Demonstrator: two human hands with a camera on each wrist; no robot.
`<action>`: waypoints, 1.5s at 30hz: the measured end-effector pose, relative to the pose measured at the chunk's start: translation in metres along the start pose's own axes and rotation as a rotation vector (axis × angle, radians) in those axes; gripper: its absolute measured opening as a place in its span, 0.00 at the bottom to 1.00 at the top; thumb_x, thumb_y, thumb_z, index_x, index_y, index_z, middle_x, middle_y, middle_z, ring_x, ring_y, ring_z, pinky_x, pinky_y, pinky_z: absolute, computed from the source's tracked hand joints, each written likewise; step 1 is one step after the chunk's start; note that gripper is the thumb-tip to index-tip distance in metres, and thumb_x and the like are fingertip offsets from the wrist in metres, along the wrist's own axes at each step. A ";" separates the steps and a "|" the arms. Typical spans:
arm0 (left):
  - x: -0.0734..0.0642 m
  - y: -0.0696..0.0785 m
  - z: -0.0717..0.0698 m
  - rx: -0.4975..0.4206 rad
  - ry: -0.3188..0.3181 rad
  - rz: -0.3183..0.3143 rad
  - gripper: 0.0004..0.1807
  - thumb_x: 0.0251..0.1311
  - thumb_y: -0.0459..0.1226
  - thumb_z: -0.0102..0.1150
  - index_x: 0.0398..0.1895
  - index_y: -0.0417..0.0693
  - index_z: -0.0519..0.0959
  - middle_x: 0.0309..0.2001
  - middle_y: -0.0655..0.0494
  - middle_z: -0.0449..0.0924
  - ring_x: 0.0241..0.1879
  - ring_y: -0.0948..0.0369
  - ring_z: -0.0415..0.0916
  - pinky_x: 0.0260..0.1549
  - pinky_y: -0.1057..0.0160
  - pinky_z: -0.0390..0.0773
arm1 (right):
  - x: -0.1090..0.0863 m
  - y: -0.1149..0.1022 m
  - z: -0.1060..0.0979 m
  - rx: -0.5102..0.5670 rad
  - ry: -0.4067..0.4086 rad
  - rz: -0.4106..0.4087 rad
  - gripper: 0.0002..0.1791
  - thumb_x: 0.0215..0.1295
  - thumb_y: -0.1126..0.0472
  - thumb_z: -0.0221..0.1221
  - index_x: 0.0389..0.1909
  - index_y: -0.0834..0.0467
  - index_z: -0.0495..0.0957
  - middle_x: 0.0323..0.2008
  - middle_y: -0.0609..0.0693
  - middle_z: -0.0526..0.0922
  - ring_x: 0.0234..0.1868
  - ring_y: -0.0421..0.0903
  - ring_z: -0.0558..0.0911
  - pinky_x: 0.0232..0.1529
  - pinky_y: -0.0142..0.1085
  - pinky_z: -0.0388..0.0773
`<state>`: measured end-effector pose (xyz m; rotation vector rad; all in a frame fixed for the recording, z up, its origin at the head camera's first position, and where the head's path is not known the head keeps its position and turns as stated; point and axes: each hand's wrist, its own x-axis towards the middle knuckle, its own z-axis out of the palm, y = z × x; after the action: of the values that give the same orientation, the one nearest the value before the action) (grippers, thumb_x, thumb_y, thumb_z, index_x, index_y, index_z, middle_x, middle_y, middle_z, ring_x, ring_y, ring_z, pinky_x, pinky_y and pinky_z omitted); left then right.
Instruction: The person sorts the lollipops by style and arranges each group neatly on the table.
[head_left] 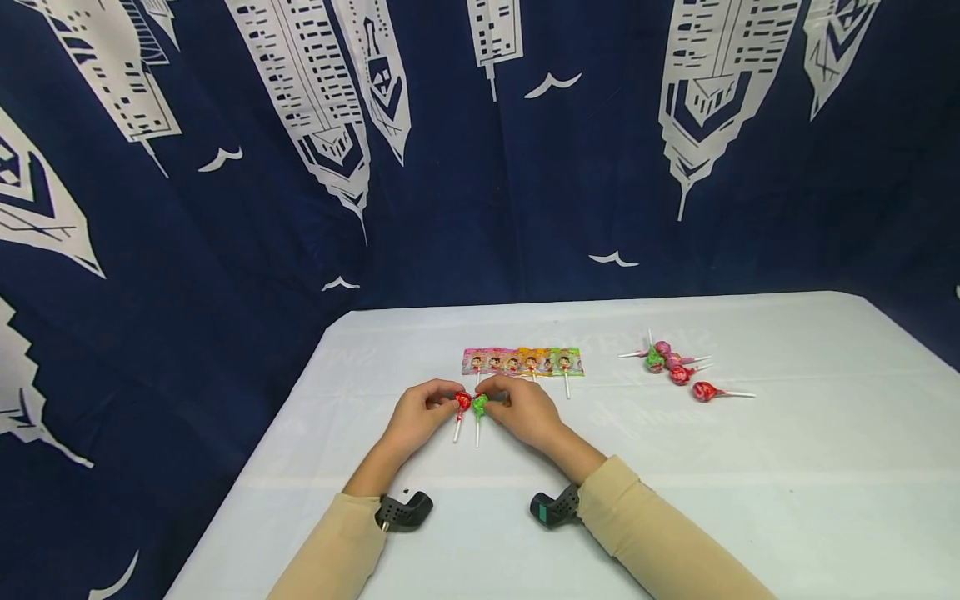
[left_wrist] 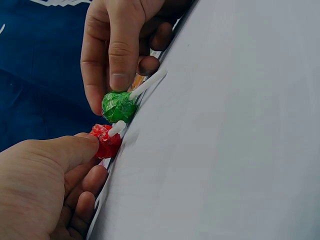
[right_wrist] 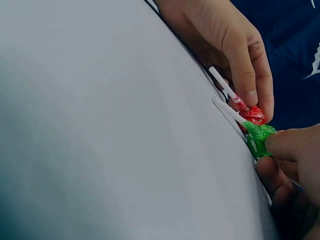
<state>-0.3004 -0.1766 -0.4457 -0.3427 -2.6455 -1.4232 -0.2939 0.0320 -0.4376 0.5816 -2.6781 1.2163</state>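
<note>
In the head view my left hand (head_left: 422, 414) pinches the red-wrapped head of a lollipop (head_left: 463, 401) between thumb and fingers. Just to its right, my right hand (head_left: 525, 408) pinches a green-wrapped lollipop (head_left: 480, 405) the same way. Both white sticks point toward me, and the two candies sit side by side close over the white table. The left wrist view shows the left thumb on the red lollipop (left_wrist: 106, 141), with the green lollipop (left_wrist: 119, 106) beside it. In the right wrist view the right thumb presses the green wrapper (right_wrist: 259, 138).
Beyond the hands lies a row of flat wrapped lollipops (head_left: 522, 362) in pink, orange and green, sticks toward me. To the right is a loose cluster of round lollipops (head_left: 656, 360), with a red lollipop (head_left: 706, 392) apart from it. A dark blue patterned cloth (head_left: 495, 208) hangs behind the table (head_left: 750, 483).
</note>
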 end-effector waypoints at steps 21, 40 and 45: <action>0.002 0.002 -0.001 0.011 -0.010 0.009 0.11 0.60 0.34 0.67 0.46 0.52 0.86 0.33 0.55 0.83 0.30 0.63 0.72 0.30 0.69 0.71 | 0.001 -0.003 -0.007 0.037 -0.008 -0.068 0.18 0.61 0.64 0.67 0.53 0.52 0.82 0.50 0.50 0.86 0.27 0.38 0.73 0.34 0.32 0.72; -0.002 0.000 0.000 0.019 0.007 0.012 0.11 0.60 0.34 0.67 0.46 0.52 0.86 0.35 0.54 0.85 0.32 0.63 0.72 0.34 0.68 0.72 | 0.008 -0.010 -0.085 0.178 0.029 0.030 0.20 0.66 0.64 0.63 0.59 0.51 0.78 0.58 0.53 0.81 0.44 0.52 0.82 0.35 0.35 0.77; -0.002 0.000 -0.001 0.019 0.001 0.013 0.11 0.60 0.34 0.67 0.46 0.52 0.86 0.36 0.54 0.85 0.32 0.64 0.73 0.34 0.69 0.72 | 0.008 -0.001 -0.109 0.119 0.091 0.042 0.19 0.67 0.63 0.62 0.59 0.51 0.79 0.60 0.52 0.78 0.50 0.53 0.82 0.41 0.37 0.78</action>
<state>-0.2985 -0.1772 -0.4454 -0.3564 -2.6487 -1.3934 -0.3038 0.1109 -0.3622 0.4762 -2.5689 1.3864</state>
